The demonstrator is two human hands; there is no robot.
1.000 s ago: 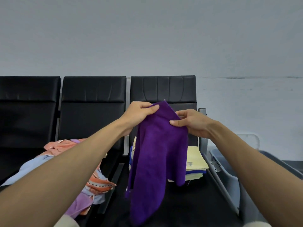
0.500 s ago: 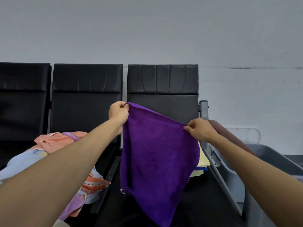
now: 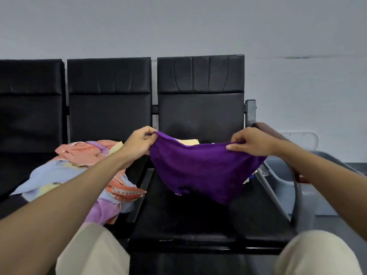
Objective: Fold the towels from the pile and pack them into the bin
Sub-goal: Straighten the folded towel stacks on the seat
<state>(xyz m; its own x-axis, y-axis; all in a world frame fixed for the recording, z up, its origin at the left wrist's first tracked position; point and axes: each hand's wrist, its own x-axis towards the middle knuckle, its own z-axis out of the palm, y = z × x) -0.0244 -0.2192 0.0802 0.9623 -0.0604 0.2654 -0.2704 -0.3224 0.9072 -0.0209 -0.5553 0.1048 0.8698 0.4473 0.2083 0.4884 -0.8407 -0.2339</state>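
A purple towel (image 3: 202, 167) is stretched wide between my hands above the right black seat (image 3: 198, 221). My left hand (image 3: 139, 142) pinches its left top corner and my right hand (image 3: 250, 142) pinches its right top corner. The cloth sags in the middle and its lower edge hangs just over the seat. Loose towels in orange, light blue, yellow and lilac lie in a pile (image 3: 79, 171) on the middle seat. A pale yellow folded towel (image 3: 188, 142) peeks out behind the purple one. The grey bin (image 3: 284, 175) stands to the right of the seats.
Three black padded seats (image 3: 109, 96) stand in a row against a pale wall. A metal armrest post (image 3: 250, 112) and a brown armrest (image 3: 266, 129) border the right seat. My knees in beige trousers (image 3: 93, 253) fill the bottom corners.
My hands have moved apart and lower, spreading the purple towel from a hanging bunch into a wide sheet over the seat. My view has tilted down, so my knees show.
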